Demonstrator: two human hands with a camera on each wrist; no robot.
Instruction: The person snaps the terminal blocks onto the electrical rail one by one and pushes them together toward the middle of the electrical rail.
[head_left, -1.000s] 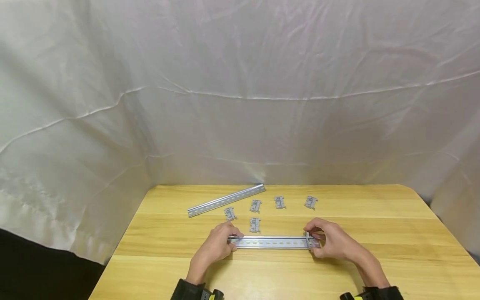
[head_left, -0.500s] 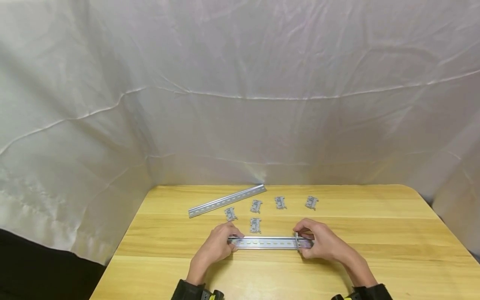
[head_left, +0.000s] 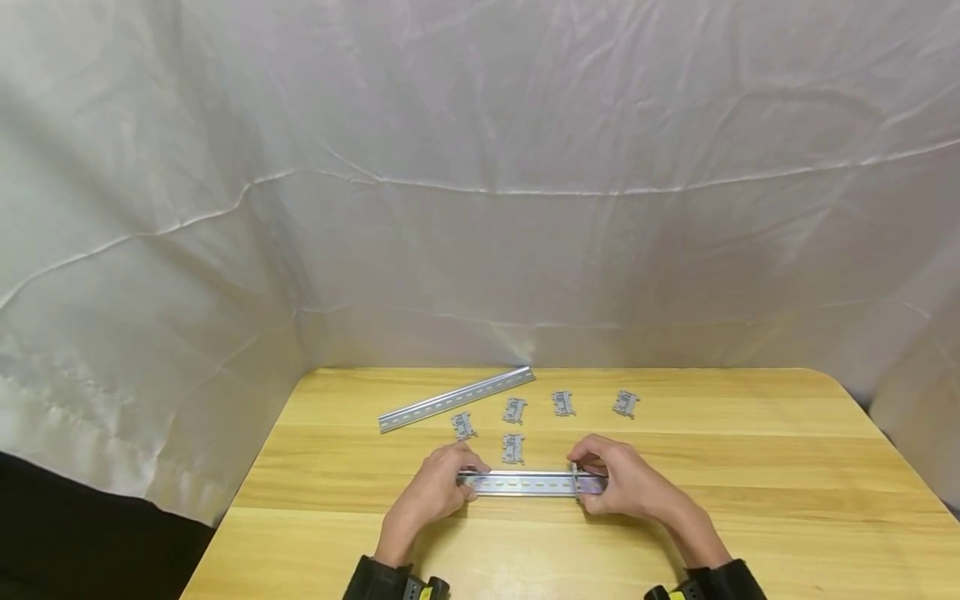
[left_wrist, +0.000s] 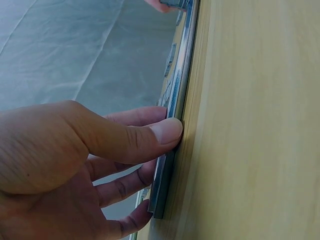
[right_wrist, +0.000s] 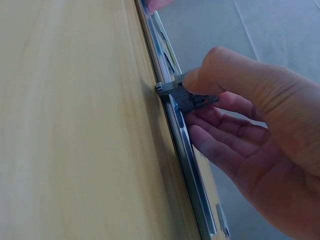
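Observation:
A slotted metal DIN rail (head_left: 517, 483) lies left to right near the middle of the table. My left hand (head_left: 435, 487) pinches its left end, thumb on the near edge and fingers along the far edge in the left wrist view. With thumb and fingers, my right hand (head_left: 626, 482) grips a grey terminal block (right_wrist: 186, 96), which sits upright across the rail. From the head the block shows only as a thin edge, and the right hand covers the rail's right end.
Behind the rail lie several loose grey terminal blocks, one of them close to it (head_left: 513, 448). A second slotted rail (head_left: 456, 400) rests at a slant near the back edge of the wooden table (head_left: 750, 433). A pale curtain (head_left: 480, 250) hangs behind.
My right hand has moved left along the rail, with the terminal block in its grip. The left hand and the rail have stayed in place.

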